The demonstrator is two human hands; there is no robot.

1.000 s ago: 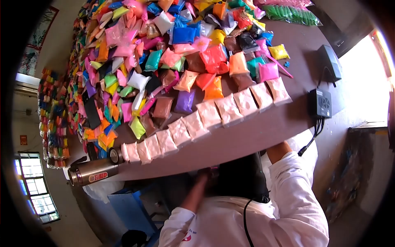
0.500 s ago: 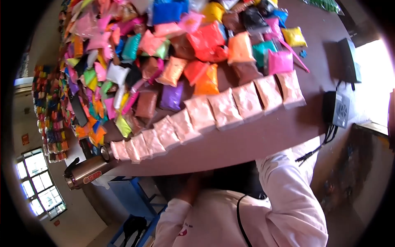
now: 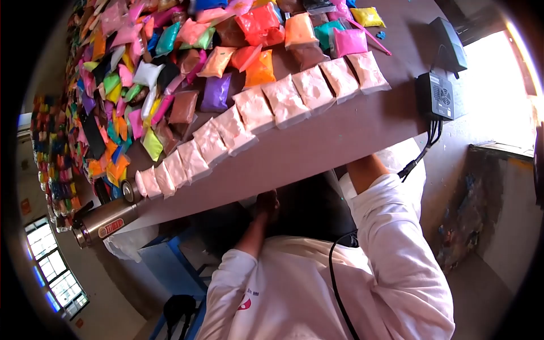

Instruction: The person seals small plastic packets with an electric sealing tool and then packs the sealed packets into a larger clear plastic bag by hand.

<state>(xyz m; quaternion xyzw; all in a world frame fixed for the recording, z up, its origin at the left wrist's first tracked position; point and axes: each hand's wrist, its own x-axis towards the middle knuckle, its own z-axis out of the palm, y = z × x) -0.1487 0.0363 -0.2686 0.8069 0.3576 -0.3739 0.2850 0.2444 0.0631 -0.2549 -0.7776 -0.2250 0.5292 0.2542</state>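
My left hand [image 3: 267, 202] is low in front of my body, below the table's near edge, dark and partly in shadow; its fingers cannot be made out. My right hand is hidden beneath the tabletop; only the wrist and the white sleeve show. Nearest to both on the table [image 3: 294, 144] is a slanting row of several pale pink packets [image 3: 253, 110], laid side by side along the edge. Behind the row lies a big heap of colourful packets, among them a purple one [image 3: 216, 93] and an orange one [image 3: 260, 69].
A metal flask [image 3: 105, 222] lies at the row's left end. On the right sit a black box with a fan [image 3: 435, 96] and cables, and a dark stand [image 3: 448, 46]. A blue stool [image 3: 173, 266] stands below left.
The view has shifted and tilted, so the packets appear further up and left. My left hand shows more clearly below the table edge, and my right wrist is visible again. The packet row looks unchanged.
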